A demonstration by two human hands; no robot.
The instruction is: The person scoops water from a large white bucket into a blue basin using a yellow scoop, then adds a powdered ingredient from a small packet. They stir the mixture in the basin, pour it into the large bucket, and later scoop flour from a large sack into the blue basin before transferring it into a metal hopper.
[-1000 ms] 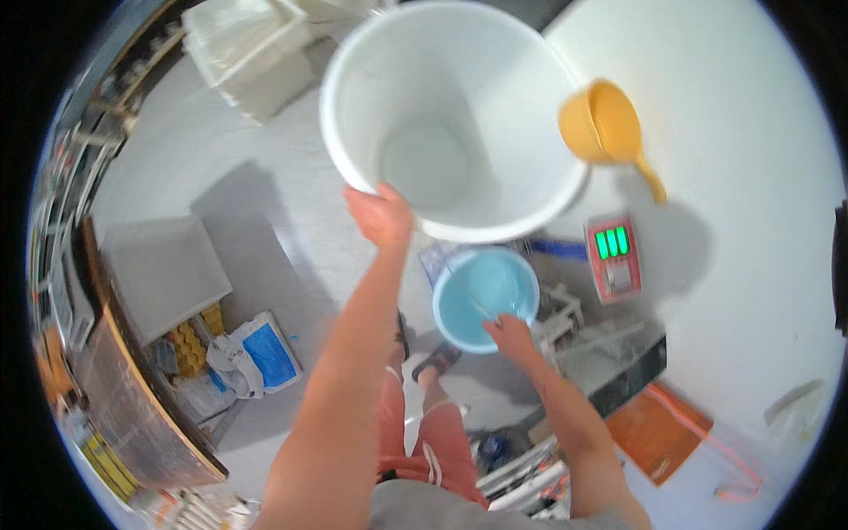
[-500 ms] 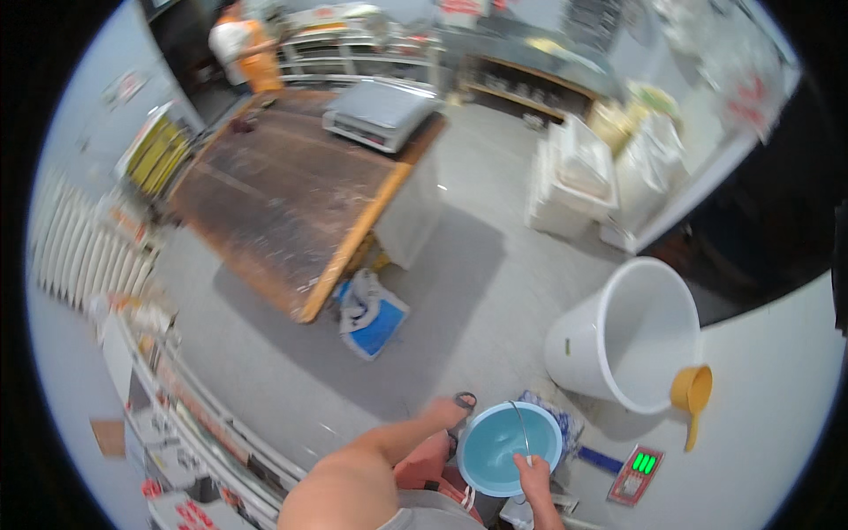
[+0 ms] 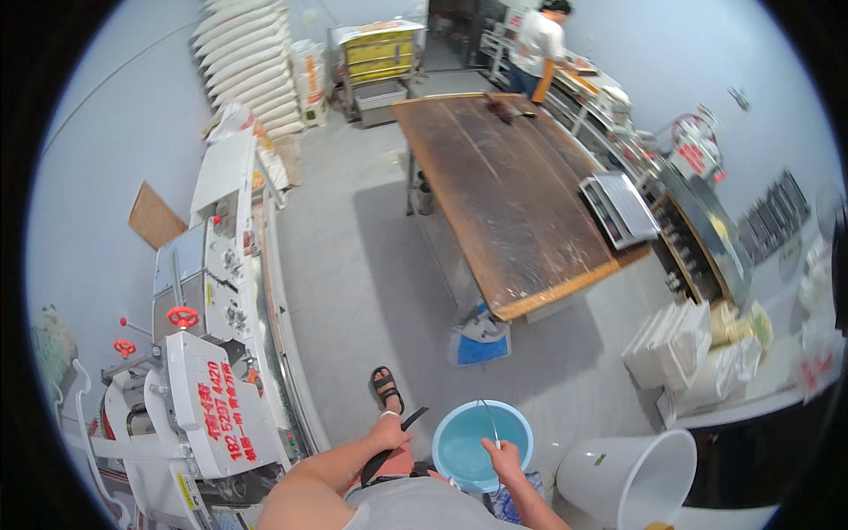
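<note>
My right hand [image 3: 504,461] is closed round the wire handle of a light-blue bucket [image 3: 527,435], near the front of my body. Clear liquid, seemingly water, shows inside the bucket. To the left, my left hand [image 3: 386,432] is closed on a long, dark strap-like thing [image 3: 378,463] that runs past the fingers at both ends. What exactly this black thing is, I cannot tell. My sandalled foot [image 3: 386,389] is on the floor just beyond that hand.
A large white tub [image 3: 576,473] stands right of the bucket. Ahead is a wooden-topped table [image 3: 503,203] bearing a scale [image 3: 620,208]. A white machine with red handwheels [image 3: 183,318] lines the left side. Stacked sacks [image 3: 247,71] and another person [image 3: 539,44] are farther off.
My view has turned left, bringing the machine and sacks in. The bucket stays in my right hand. My left hand, hidden before, now shows with the black strap-like thing.
</note>
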